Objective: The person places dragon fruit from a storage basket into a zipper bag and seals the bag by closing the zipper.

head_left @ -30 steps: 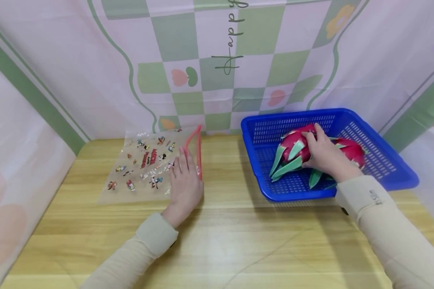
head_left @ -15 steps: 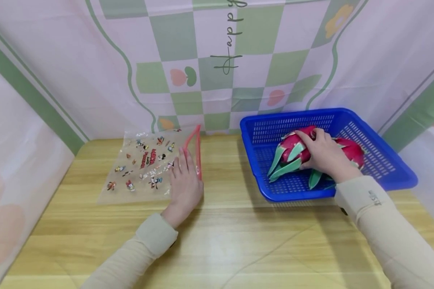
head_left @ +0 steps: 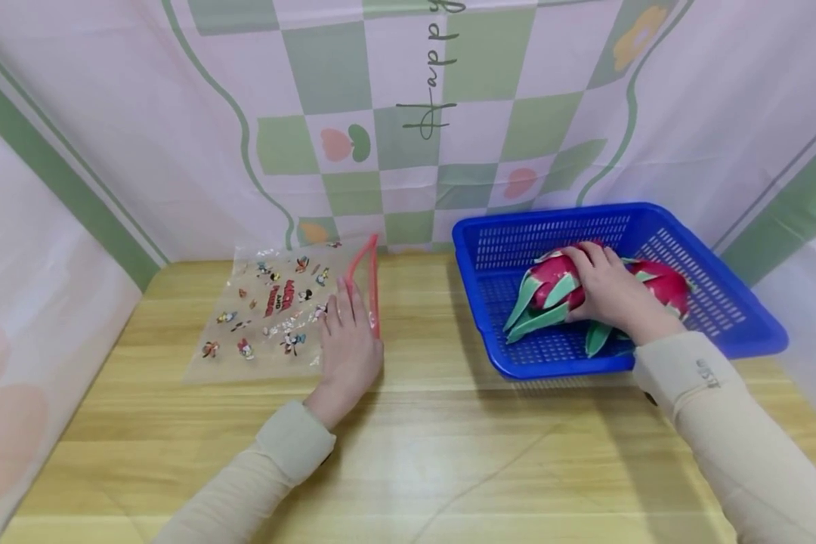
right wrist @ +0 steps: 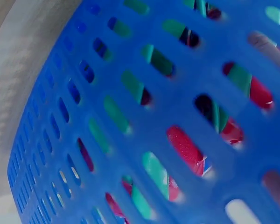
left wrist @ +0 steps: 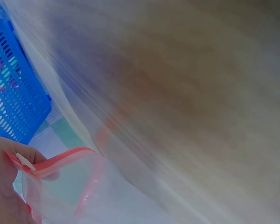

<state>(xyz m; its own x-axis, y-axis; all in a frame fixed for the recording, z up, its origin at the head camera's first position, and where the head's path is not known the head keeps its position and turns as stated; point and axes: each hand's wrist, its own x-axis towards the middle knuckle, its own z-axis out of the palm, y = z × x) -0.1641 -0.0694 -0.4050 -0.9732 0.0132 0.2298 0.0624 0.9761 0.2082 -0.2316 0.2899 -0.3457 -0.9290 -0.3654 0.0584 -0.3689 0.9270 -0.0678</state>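
A clear zip bag (head_left: 255,317) with cartoon prints and a red zip edge lies at the left, its mouth parted. My left hand (head_left: 349,353) is at that mouth; in the left wrist view, thumb and finger hold the red zip edge (left wrist: 65,157) near a white slider (left wrist: 25,162). Inside the blue basket (head_left: 499,359), my right hand (head_left: 608,291) grips a pink dragon fruit (head_left: 549,285) with green leaf tips. A second dragon fruit (head_left: 663,285) lies right behind that hand, partly hidden. In the right wrist view, the basket wall (right wrist: 130,121) covers the hand and fruit almost entirely.
The wooden table (head_left: 421,453) bears the bag and basket. A fabric backdrop (head_left: 408,151) with green checks rises behind them, and similar cloth stands at both sides. Bare tabletop lies between bag and basket.
My right hand's fingers have shifted over the dragon fruit, from its far end to its top, and the fruit has turned slightly. The left hand and bag have stayed in place.
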